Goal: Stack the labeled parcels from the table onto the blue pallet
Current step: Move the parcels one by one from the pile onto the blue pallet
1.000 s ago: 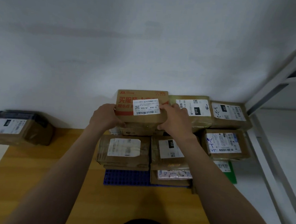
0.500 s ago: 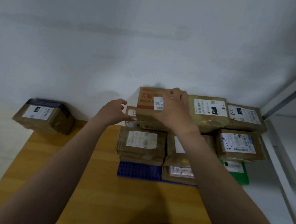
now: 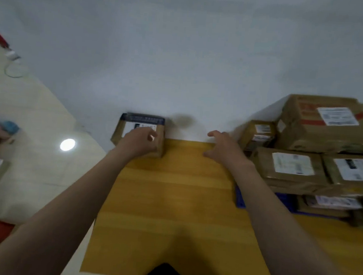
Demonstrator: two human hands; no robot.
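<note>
A brown parcel (image 3: 141, 134) with a white label sits at the far left corner of the yellow table (image 3: 171, 201), against the white wall (image 3: 182, 51). The left hand (image 3: 138, 142) lies on top of it with fingers curled over the label; whether it grips already, I cannot tell. The right hand (image 3: 223, 150) is open and empty above the table, apart from the parcel. At the right, a stack of parcels (image 3: 317, 151) stands on the blue pallet (image 3: 239, 197).

Only one view on my end: head cam, wide-angle, looking forward and down over the yellow table (image 3: 172, 190) toward the wall (image 3: 182, 51), arms reaching in from below, pretty close.
</note>
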